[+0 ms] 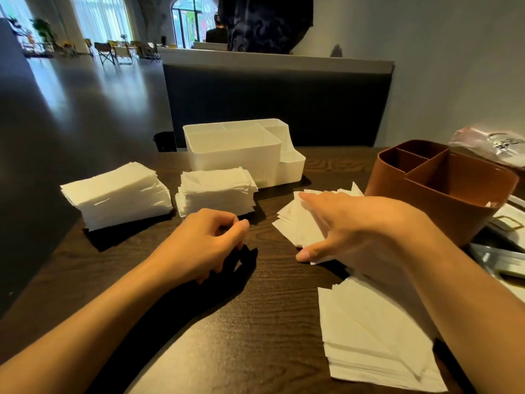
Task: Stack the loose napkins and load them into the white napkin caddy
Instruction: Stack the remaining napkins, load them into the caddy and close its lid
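While the right hand lies spread wide, palm down, on a fanned heap of loose napkins, thumb tip at the heap's near corner and fingers reaching across its far side, it presses but has nothing pinched. Left hand rests on the dark wood table just left of that heap, fingers curled narrow, thumb near index; no napkin seen in it.

Second loose fan of napkins lies nearer the person, partly under the right forearm. Two squared stacks sit further out: middle stack just in front of the white napkin caddy, left stack beside it at the table edge. Caddy's large compartment appears empty. Brown caddy stands at right, behind the right hand.

Assessment: napkins are thin, soft, v. light paper; sheets will slide on each other and crease if pinched at one corner. Recommend hold w/ both hands on opposite edges, squeeze inward to square the fan, then lift as a block, thumb on top, fingers under.
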`<control>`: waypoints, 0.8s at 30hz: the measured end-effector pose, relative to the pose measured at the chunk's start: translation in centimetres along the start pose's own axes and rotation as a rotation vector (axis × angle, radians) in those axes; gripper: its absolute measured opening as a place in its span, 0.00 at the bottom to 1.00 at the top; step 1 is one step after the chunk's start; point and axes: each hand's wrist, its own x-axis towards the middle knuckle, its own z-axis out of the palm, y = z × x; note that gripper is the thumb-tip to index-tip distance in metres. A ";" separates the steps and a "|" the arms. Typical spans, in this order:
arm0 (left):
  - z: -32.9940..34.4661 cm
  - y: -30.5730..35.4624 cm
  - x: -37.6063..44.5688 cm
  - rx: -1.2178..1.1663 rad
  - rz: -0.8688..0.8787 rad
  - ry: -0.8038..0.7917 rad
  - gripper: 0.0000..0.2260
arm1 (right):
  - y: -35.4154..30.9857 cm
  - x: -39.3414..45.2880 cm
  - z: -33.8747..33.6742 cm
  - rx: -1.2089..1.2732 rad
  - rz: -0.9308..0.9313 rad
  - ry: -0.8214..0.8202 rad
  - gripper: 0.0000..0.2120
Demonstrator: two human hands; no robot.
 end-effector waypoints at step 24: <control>-0.4 0.1 -0.5 -0.050 0.004 -0.077 0.19 | 0.1 2.8 0.6 0.232 -0.030 0.759 0.16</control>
